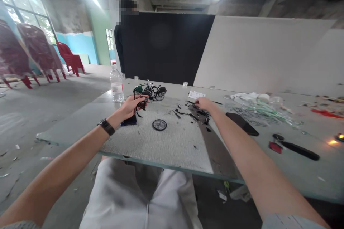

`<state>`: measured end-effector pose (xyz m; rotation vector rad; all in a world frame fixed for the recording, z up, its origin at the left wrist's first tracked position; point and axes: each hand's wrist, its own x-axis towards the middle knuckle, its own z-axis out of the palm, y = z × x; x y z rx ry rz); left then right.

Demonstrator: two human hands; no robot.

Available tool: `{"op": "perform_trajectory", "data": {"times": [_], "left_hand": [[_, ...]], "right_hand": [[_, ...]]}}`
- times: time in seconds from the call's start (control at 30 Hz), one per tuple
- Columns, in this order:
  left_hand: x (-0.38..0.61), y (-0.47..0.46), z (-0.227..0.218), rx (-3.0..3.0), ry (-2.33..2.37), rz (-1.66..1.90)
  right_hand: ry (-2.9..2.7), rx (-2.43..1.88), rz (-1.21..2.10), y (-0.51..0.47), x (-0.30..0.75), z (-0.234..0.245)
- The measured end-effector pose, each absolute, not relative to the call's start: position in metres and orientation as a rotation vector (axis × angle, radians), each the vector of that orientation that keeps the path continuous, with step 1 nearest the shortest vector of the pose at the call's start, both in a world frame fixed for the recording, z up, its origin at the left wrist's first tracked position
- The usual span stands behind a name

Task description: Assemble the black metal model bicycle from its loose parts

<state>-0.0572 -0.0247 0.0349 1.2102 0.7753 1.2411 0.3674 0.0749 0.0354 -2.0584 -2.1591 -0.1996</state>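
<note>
Black on grey: working around a spoked wheel (159,125) lying flat on the tabletop (161,152), taking that wheel as landmark. Holding a black part (142,105) in the left hand (131,106), beyond the wheel and to its left, closing thumb and fingers on it, leaving thin ends poking out. Reaching with the right hand (205,103) beyond the wheel and well to its right, bending half-curled fingers down to the dark parts (205,119); not telling from this view whether pinching a piece or merely touching. Picking over the pile, by the look of it. Calling, in all likelihood, for a light fingertip pinch: lifting one piece straight up rather than dragging it through the tangle, and sparing the dark sliver (176,114) between wheel and pile. Gripping the left-hand piece by its thicker middle, preferably, not squeezing the thin ends, probably bending easily under pressure. Leaving the wheel untouched meanwhile, sliding nothing across its spokes. Minding the model bicycles (149,91) beyond the wheel, close to the left fingertips, and the water bottle (117,87) farther off to the wheel's left; risking a knock with any wide swing. Carrying low and short over the wheel's far side, perhaps, avoiding losing tiny bits. Lifting clear, too, of the dark slab (242,124) well to the wheel's right.
</note>
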Motion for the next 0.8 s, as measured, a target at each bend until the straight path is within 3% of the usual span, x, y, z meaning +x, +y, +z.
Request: {"op": "perform_trajectory", "data": {"times": [0.43, 0.8], "left_hand": [[-0.021, -0.01, 0.033, 1.248, 0.821, 1.056], [-0.024, -0.005, 0.026, 1.128, 0.962, 1.02]], "right_hand": [[-2.169, -2.001, -0.182, 0.083, 0.359, 0.03], [-2.196, -1.729, -0.066, -0.005, 0.339, 0.022]]}}
